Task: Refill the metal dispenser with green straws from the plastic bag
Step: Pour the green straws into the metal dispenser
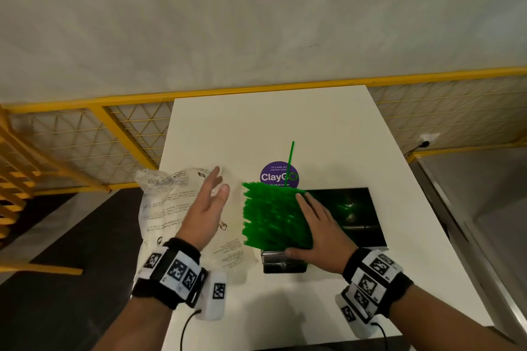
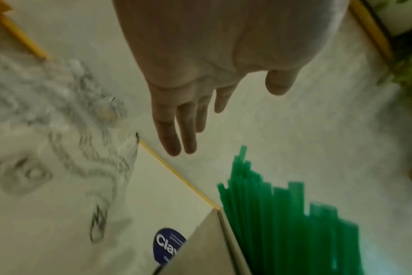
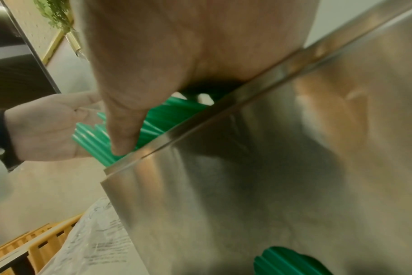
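1. The green straws (image 1: 271, 214), thin smooth plastic tubes, lie packed in a thick bundle across the open top of the metal dispenser (image 1: 353, 216), their cut ends jutting unevenly past its left edge.
2. The metal dispenser is a rectangular box of brushed, reflective steel standing on the white table (image 1: 285, 122); more green shows through a cutout low in its front wall in the right wrist view.
3. The right hand (image 1: 319, 228) lies flat on the bundle, fingers straight, thumb at the box's near edge.
4. The left hand (image 1: 208, 208) hovers just left of the straw ends, fingers extended and loosely spread, holding nothing.
5. The plastic bag (image 1: 171, 208), crinkled, clear and printed with black text, lies flattened beneath the left hand.
6. One single straw (image 1: 291, 159) rests behind the dispenser over a round purple sticker (image 1: 273, 177).
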